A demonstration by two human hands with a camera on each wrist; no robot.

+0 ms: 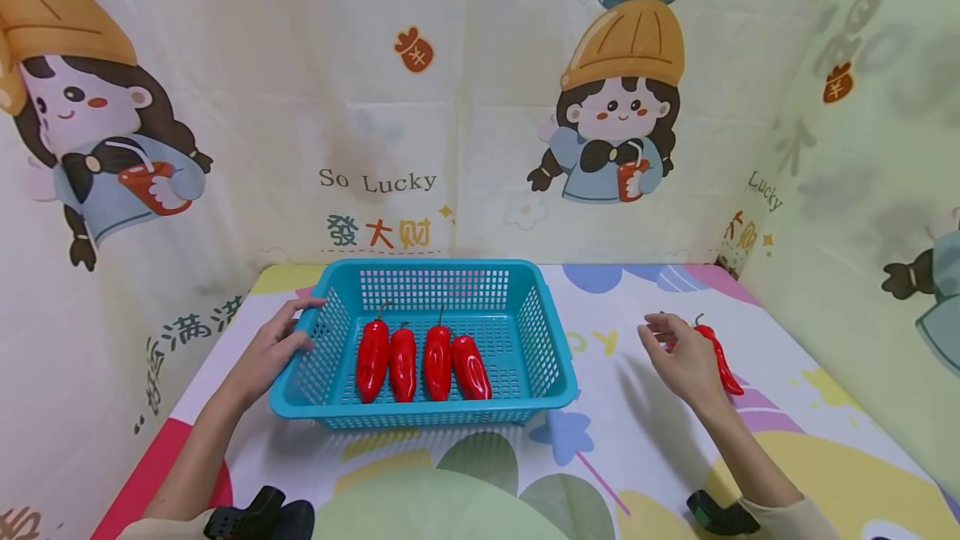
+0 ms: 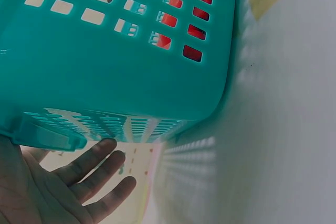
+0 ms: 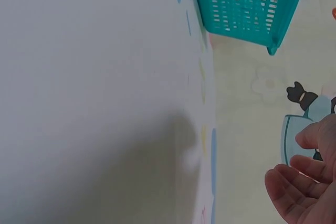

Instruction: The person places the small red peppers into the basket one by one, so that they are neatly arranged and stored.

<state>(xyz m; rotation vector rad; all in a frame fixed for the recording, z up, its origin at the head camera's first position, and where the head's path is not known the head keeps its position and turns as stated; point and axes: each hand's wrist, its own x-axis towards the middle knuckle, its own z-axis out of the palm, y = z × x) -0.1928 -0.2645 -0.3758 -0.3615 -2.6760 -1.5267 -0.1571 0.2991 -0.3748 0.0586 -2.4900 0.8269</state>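
My left hand point(image 1: 264, 357) is at the left rim of a turquoise plastic basket point(image 1: 555, 357), with the thumb and a finger touching the rim. In the left wrist view, several of its fingers point(image 2: 100, 177) extend loosely outside the basket wall point(image 2: 115, 77). Inside the basket lie several red chili peppers point(image 1: 372, 361) side by side, stems pointing away. My right hand point(image 1: 686, 361) hovers above the table right of the basket, fingers loosely bent and holding nothing. Just beyond it, one more red chili pepper point(image 1: 724, 363) lies on the table, partly hidden by the hand.
A colourful patterned cloth point(image 1: 622, 432) covers the table. Cream fabric walls point(image 1: 495, 107) printed with cartoon figures stand behind and at both sides. The basket takes up the table's left-centre, and its right wall point(image 3: 241, 3) shows in the right wrist view.
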